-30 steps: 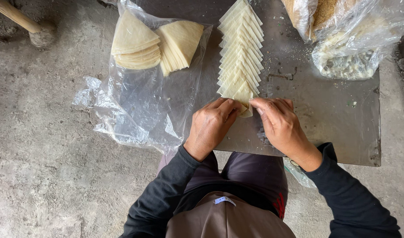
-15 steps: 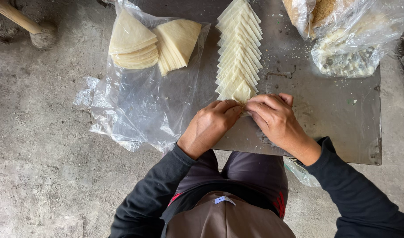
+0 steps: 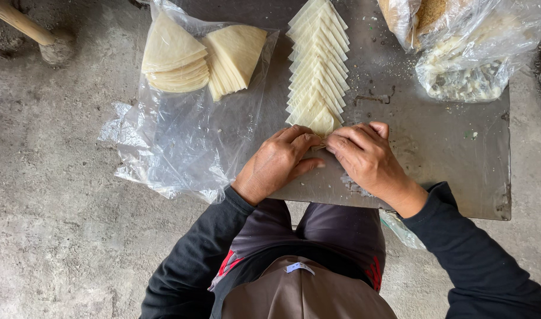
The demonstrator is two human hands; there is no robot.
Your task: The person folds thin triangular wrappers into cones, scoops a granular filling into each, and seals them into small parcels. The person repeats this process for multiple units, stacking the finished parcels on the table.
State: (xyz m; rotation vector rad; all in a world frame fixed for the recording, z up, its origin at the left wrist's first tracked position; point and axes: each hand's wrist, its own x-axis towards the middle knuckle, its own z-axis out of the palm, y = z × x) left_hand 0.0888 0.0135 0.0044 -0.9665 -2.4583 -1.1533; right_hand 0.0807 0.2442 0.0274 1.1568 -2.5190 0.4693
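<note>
A long overlapping row of pale yellow triangular dough wrappers lies on a grey metal board. My left hand and my right hand meet at the near end of the row, fingertips pinching the nearest wrapper, whose lower part is hidden under the fingers. Both hands rest on the board, knuckles up, thumbs touching.
Two stacks of wedge-cut wrappers lie on a clear plastic sheet to the left. Clear bags of crumbly filling sit at the board's far right. A wooden stick leans at top left on the concrete floor.
My hands have closed together at the row's near end; the right hand moved left and the fingers folded over the nearest wrapper.
</note>
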